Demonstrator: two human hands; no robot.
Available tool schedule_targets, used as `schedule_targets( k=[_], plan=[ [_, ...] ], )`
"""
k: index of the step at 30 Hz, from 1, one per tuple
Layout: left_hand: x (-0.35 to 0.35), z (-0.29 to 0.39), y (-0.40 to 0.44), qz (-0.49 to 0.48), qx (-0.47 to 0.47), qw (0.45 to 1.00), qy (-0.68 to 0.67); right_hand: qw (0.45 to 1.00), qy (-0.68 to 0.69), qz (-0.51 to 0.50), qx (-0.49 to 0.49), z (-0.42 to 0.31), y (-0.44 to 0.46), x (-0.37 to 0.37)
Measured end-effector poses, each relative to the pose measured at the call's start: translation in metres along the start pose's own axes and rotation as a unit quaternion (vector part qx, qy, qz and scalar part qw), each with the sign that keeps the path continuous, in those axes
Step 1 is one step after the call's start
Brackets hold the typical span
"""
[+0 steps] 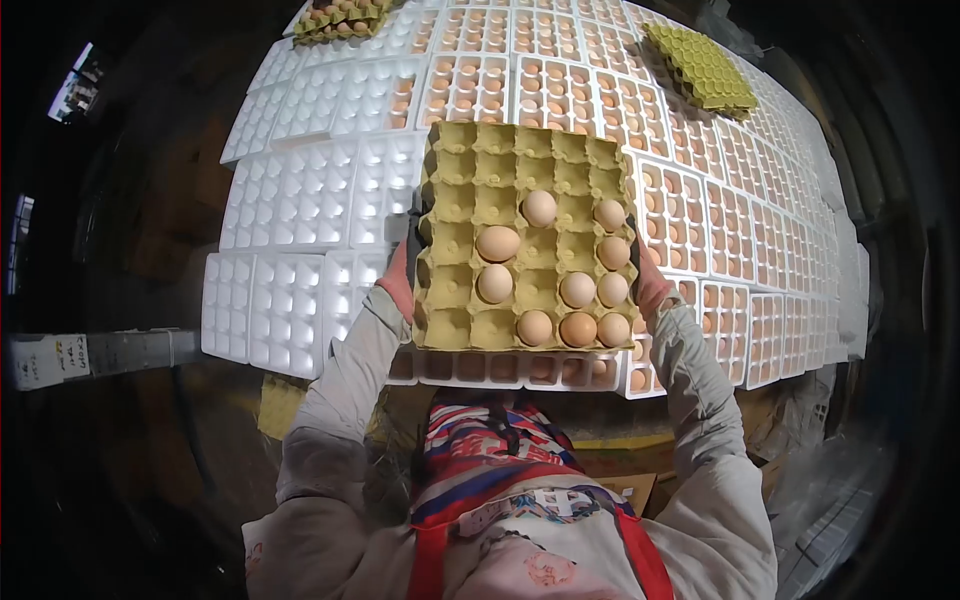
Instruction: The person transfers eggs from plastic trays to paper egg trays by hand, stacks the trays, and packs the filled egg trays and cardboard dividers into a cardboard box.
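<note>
A yellow pulp egg tray (515,270) is held up level over the white foam trays, with several brown eggs (497,243) in its middle and right cups and many bare cups. My left hand (398,280), in a reddish glove, grips the tray's left edge; its fingertips are hidden under and behind the rim. On the right edge my right hand (652,283), gloved alike, holds the tray, its fingers mostly hidden too.
White foam trays without eggs (290,195) cover the left side; foam trays filled with eggs (675,215) spread to the right. A yellow tray with eggs (345,22) sits back left, and yellow trays (700,68) lie back right. A grey beam (130,352) is at left.
</note>
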State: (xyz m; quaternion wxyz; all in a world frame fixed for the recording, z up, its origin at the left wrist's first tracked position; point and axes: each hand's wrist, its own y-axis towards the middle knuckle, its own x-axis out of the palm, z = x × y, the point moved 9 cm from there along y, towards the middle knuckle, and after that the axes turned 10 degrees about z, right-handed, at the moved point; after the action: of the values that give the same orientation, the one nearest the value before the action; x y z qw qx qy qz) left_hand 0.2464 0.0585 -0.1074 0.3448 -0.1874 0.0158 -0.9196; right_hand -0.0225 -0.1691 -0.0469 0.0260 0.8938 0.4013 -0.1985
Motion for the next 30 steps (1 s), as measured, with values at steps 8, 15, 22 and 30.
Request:
schedule_targets(
  k=[8,15,22,30],
  plan=[
    [0.116,0.171,0.023,0.013,0.235,0.891,0.389,0.978,-0.101,0.132,-0.127,-0.102,0.029,-0.070],
    [0.209,0.113,0.016,-0.249,0.311,0.627,0.669,0.986,0.153,0.060,-0.012,-0.114,0.026,-0.071],
    [0.103,0.156,0.041,-0.069,0.053,0.983,-0.164,0.926,-0.319,-0.092,-0.179,-0.131,-0.016,-0.014],
    [0.167,0.115,-0.001,-0.265,0.210,0.587,0.736,0.901,0.430,0.045,0.023,-0.108,-0.004,-0.053]
  ],
)
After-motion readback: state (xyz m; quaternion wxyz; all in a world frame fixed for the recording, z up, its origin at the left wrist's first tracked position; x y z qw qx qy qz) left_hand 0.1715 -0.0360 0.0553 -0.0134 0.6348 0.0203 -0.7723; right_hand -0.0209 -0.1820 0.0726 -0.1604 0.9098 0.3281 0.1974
